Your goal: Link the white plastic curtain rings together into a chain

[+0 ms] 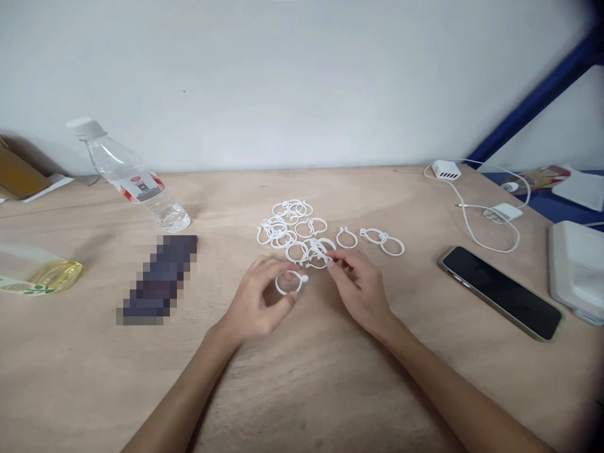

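Observation:
My left hand [257, 299] holds a thin white plastic ring [277, 290] between thumb and fingers, just above the wooden table. A small knob-like clasp sticks out on the ring's right side. At the near edge of a loose pile of similar white rings [283, 236], my right hand [358, 283] has its thumb and forefinger pinched on another white ring [317, 246]. The overlapping rings partly hide which one it grips. Just beyond the right hand lie a single ring [346, 245] and two overlapping rings [391, 253].
A tilted-looking water bottle [141, 182] stands left, near a pixelated dark item [158, 280] and a clear pack with yellow contents [51, 277]. On the right are a phone [503, 292], a white charger [446, 170] with cable, and a white box [578, 270]. A wall closes the back.

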The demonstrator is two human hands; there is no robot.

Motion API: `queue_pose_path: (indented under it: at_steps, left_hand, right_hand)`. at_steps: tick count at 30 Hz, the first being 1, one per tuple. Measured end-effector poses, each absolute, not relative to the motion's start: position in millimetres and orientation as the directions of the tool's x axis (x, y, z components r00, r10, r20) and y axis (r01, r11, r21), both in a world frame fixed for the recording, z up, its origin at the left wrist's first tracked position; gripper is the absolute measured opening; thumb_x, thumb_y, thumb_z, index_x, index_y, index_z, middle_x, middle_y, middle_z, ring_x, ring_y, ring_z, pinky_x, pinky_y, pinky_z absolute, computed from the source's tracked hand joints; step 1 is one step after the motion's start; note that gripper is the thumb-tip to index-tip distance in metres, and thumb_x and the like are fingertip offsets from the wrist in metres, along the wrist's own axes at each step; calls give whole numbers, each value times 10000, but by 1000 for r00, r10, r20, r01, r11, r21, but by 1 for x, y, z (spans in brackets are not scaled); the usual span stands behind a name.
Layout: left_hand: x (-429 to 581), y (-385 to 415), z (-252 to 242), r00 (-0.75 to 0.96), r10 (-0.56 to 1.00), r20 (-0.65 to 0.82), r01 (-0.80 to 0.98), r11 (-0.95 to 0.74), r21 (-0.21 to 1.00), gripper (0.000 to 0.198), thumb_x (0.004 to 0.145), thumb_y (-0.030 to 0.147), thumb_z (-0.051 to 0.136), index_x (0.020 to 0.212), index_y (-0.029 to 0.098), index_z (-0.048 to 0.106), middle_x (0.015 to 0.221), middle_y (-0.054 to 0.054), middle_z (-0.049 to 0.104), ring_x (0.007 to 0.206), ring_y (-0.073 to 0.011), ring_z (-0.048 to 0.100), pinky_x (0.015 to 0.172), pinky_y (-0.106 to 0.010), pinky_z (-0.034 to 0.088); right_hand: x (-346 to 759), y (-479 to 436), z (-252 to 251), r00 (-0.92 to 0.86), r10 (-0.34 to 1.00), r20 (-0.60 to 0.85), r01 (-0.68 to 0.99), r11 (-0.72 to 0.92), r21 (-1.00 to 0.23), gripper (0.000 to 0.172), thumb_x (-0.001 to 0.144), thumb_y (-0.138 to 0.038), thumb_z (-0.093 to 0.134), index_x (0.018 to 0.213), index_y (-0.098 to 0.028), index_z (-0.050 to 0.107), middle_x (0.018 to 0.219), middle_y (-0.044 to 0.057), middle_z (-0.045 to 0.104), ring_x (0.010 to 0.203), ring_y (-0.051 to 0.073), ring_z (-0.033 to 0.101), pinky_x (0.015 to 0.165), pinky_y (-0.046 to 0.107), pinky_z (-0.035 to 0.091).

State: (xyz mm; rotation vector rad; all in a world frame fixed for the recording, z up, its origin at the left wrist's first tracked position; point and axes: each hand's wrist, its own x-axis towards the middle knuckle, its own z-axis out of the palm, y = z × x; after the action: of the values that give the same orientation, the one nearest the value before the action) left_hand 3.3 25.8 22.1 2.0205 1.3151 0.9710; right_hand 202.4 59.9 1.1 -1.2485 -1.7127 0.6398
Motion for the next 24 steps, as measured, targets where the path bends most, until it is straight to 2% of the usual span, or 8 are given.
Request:
queue_pose_path:
  at_steps: [4, 6, 10, 13, 16, 19, 21, 24]
  left_hand:
    - [12, 21, 19, 420, 881, 219, 685, -466, 559, 265, 748, 257, 634, 1007, 253, 686, 1068, -68, 662, 1030, -279, 534, 927, -456, 371]
    - [13, 20, 18, 356, 889, 288, 719, -457, 524, 265, 781, 333, 640, 1029, 240, 654, 1103, -82, 635, 1072, -285, 518, 945, -460, 353]
    - [13, 19, 18, 175, 869, 464, 726, -432, 535, 531, 801, 441, 642, 1247, 204, 479, 1129, -109, 605, 1012, -262, 547, 897, -408, 388]
    - [14, 18, 18, 267, 817, 511, 707, -526, 472, 521, 848, 477, 591, 1269, 206, 448, 1029, -84, 648, 888, -220, 589, 841, -375, 391]
    - [16, 17, 15, 330, 729, 600, 689, -620, 375, 340, 899, 467, 522, 1089, 186, 546, 798, -32, 659, 707, -172, 581, 747, -346, 388]
    - [18, 18, 12, 304, 659, 688, 709, -639, 299, 323, 878, 479, 544, 958, 167, 574, 691, -13, 624, 607, -153, 531, 669, -326, 391]
    - [19, 20, 12, 309, 637, 706, 709, -649, 275, 261, 854, 399, 611, 951, 160, 574, 674, -7, 603, 593, -146, 512, 641, -310, 403]
    - [19, 20, 11, 342, 630, 697, 685, -675, 274, 151, 834, 164, 642, 967, 150, 573, 640, 9, 546, 569, -129, 465, 598, -281, 398]
  right_hand:
    - [204, 64, 5, 32, 995, 98, 138, 93, -986, 164, 789, -279, 593, 892, -209, 700, 806, 24, 680, 798, 194, 598, 762, 341, 458]
    - [203, 64, 7, 7, 1000, 4, -26, 4, -1000, 165, 758, -269, 609, 874, -210, 710, 750, 7, 678, 759, 179, 596, 739, 323, 449]
    - [198, 58, 16, -162, 976, -149, -241, -185, -953, 122, 726, -258, 650, 785, -199, 739, 782, 18, 688, 659, 135, 566, 644, 290, 429]
    - [194, 51, 22, -359, 913, -194, -317, -315, -895, 122, 736, -280, 676, 759, -191, 756, 749, 17, 671, 621, 113, 548, 623, 276, 437]
    - [191, 46, 24, -440, 873, -211, -347, -382, -857, 140, 751, -302, 697, 777, -180, 762, 654, 0, 629, 593, 96, 521, 620, 258, 433]
    - [191, 46, 22, -460, 858, -229, -353, -413, -839, 137, 761, -297, 703, 789, -176, 760, 634, -5, 615, 601, 94, 519, 636, 258, 432]
    - [192, 46, 21, -455, 861, -227, -356, -410, -840, 109, 757, -269, 696, 793, -188, 759, 665, -5, 626, 628, 100, 533, 666, 269, 441]
    - [192, 47, 20, -413, 894, -173, -320, -320, -892, 83, 744, -227, 686, 790, -216, 754, 750, -5, 667, 713, 118, 579, 732, 284, 457]
